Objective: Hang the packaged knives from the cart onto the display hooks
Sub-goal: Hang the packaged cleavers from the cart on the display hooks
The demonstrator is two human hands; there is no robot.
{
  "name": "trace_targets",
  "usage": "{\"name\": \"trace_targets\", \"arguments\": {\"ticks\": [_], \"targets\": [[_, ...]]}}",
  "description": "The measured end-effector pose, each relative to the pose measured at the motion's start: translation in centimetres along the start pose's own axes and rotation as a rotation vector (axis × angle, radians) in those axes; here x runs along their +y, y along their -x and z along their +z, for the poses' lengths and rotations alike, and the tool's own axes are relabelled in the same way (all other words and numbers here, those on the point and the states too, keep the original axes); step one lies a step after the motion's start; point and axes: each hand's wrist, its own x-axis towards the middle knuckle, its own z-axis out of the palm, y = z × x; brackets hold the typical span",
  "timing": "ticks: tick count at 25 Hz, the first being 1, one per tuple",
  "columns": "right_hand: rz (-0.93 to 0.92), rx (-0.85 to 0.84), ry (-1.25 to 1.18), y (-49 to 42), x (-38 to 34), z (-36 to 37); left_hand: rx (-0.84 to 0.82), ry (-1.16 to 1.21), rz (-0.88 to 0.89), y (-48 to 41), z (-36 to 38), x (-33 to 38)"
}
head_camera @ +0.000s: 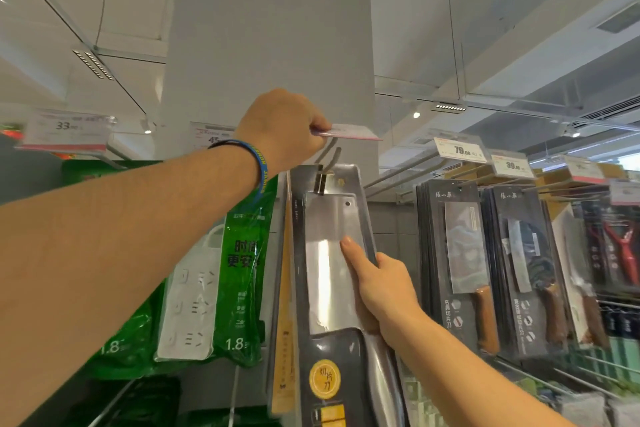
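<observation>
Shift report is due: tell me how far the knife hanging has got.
Done: packaged knives already hang at right. In hand: the left hand pinches up the price tag while the right hand holds a packaged cleaver with its top at the hook. Left: sliding it on; the cart is out of view.

The far-left price tag point(65, 126) reads 33, the second tag point(214, 139) 45. At right, the third tag point(460, 150) reads 79.00 and the fourth tag point(512, 165) 39.00. The green package point(242, 288) shows 1.8. The near knife package point(322, 270) has a yellow seal point(324, 378) reading 切片刀; the tilted label point(349, 132) above it is unreadable. The dark knife packages point(446, 253) at right read 张小泉.
</observation>
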Motion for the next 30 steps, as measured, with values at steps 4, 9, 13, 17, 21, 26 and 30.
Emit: {"name": "trace_targets", "arguments": {"ticks": [4, 9, 13, 17, 21, 26, 30], "targets": [[0.051, -0.046, 0.054, -1.5, 0.5, 2.2, -0.047, -0.028, 0.042, 2.9, 1.2, 0.5], [0.108, -0.126, 0.132, -2.9, 0.8, 3.8, 0.051, 0.346, -0.101, 11.1, 3.8, 1.2], [0.097, -0.189, 0.203, -2.8, 0.4, 4.1, -0.073, 0.432, -0.371, 14.3, 7.1, 2.0], [0.086, -0.165, 0.571, -0.3, 1.8, 0.9, -0.287, 0.699, -0.636, 18.8, 10.6, 4.7], [-0.134, -0.030, 0.562, 6.6, 6.1, -5.7, -0.258, 1.046, -0.842, 24.4, 12.3, 11.6], [0.047, -0.129, 0.216, 20.2, 13.8, -20.8, -0.584, 1.339, -0.934, 33.4, 12.2, 25.0], [0.382, 0.101, 0.245, 35.6, 21.7, -34.0, -0.992, 1.340, -0.983, 44.9, 11.3, 36.5]]}}
